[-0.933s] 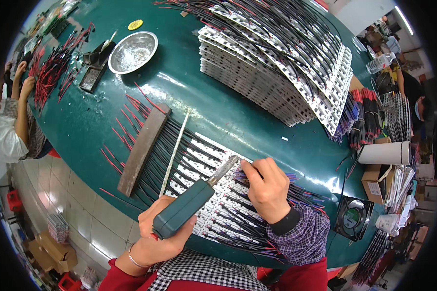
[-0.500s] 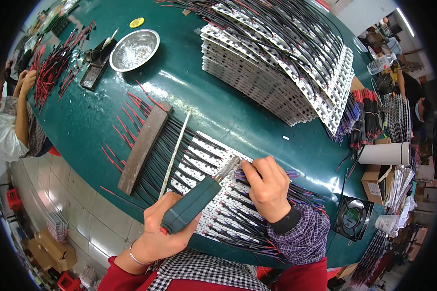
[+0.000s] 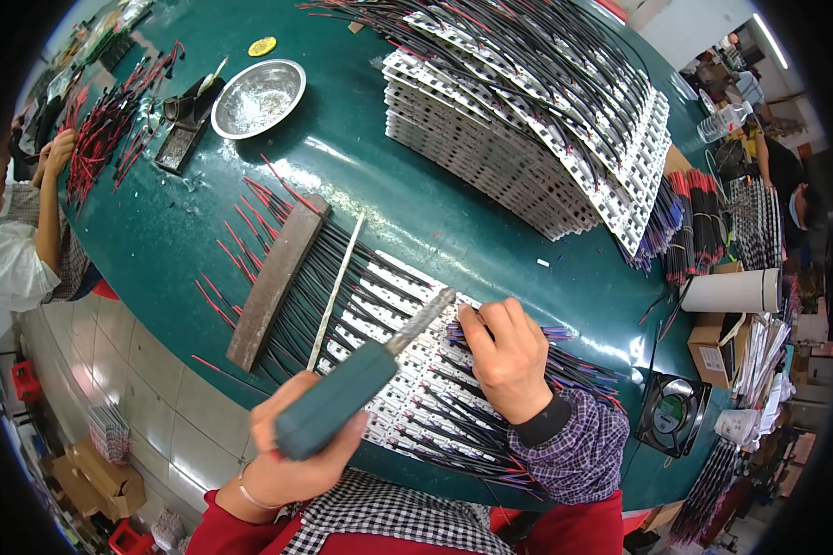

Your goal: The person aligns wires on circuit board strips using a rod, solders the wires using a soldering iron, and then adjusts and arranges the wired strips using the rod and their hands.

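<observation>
Two hands are working: my left hand (image 3: pixel 292 458) is gripping a soldering iron (image 3: pixel 342 393) by its thick teal handle, light, rigid, hot at the metal tip. Beyond, my right hand (image 3: pixel 504 356) is pressing fingertips flat on thin, flexible wired strips (image 3: pixel 389 370), holding nothing.

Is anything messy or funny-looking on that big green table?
A bit. Loose red wires lie scattered at odd angles beside the wooden bar, not lined up like the black ones. Small white specks dot the green table. Nothing looks broken.
</observation>
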`<act>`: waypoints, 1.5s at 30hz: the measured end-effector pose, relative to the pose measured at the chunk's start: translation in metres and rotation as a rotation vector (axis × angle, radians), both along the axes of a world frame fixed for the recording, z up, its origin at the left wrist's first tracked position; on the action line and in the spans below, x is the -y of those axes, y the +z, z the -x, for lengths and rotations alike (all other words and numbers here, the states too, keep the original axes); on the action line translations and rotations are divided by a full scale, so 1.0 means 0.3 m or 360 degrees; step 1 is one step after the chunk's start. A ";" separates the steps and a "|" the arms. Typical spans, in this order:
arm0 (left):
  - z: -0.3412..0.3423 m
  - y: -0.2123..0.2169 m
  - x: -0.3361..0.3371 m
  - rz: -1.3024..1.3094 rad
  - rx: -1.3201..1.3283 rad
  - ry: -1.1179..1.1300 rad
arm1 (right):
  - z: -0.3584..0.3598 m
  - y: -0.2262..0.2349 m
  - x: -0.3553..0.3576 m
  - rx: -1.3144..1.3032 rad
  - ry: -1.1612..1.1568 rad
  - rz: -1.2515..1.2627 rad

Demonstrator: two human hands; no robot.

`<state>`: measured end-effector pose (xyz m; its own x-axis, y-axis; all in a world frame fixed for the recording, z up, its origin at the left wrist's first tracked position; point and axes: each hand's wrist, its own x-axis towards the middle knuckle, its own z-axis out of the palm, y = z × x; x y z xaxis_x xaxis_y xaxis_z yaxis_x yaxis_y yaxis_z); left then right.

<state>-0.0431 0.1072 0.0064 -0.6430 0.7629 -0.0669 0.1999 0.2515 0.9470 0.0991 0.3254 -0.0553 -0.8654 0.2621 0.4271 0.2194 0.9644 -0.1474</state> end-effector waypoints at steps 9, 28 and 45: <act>0.028 0.163 0.133 0.0132 -0.0491 0.0304 | -0.019 0.050 -0.012 -0.0002 -0.0014 0.0119; -0.002 0.017 0.047 -0.0002 0.0024 -0.0081 | -0.035 0.024 0.052 0.0010 -0.0039 0.0211; -0.024 -0.057 0.008 -0.0007 0.0140 -0.0062 | -0.023 0.018 0.053 0.0067 -0.0012 0.0117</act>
